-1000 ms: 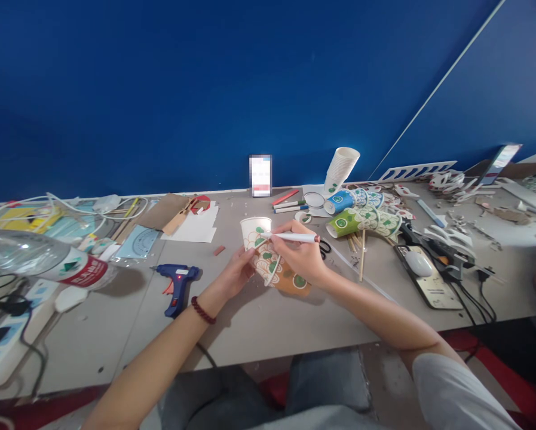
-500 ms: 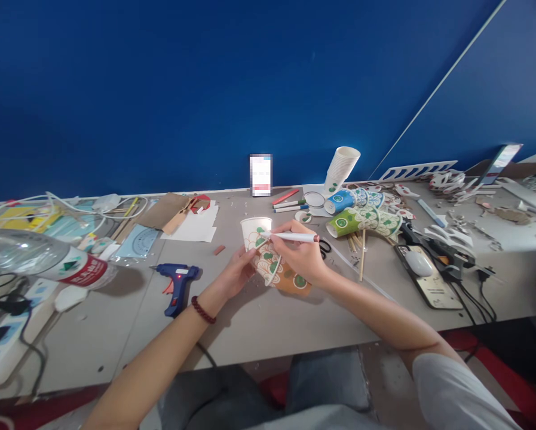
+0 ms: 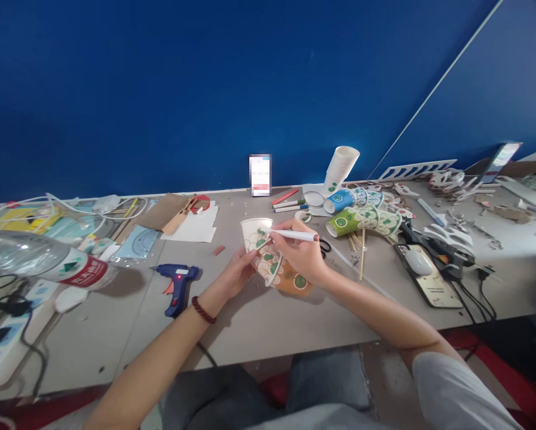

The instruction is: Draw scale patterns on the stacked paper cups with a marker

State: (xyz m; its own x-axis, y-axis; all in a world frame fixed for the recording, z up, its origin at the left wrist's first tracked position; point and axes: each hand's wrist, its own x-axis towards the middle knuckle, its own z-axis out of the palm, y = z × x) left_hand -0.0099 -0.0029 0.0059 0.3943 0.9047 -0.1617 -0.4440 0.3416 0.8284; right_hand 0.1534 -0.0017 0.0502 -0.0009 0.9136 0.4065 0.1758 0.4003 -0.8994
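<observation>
Joined paper cups [image 3: 268,266] are held by the partly curled fingers of the left hand [image 3: 236,269], just beside the right hand [image 3: 306,255], between whose closely pinched fingertips a white marker [image 3: 302,236] is gripped.

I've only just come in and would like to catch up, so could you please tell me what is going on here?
A person's left hand holds a joined row of patterned paper cups, while the right hand holds a white marker with its tip at the endmost cup's side. A blue glue gun lies on the table to the left; blue and green cups lie to the right, beside a tilted cup stack.
</observation>
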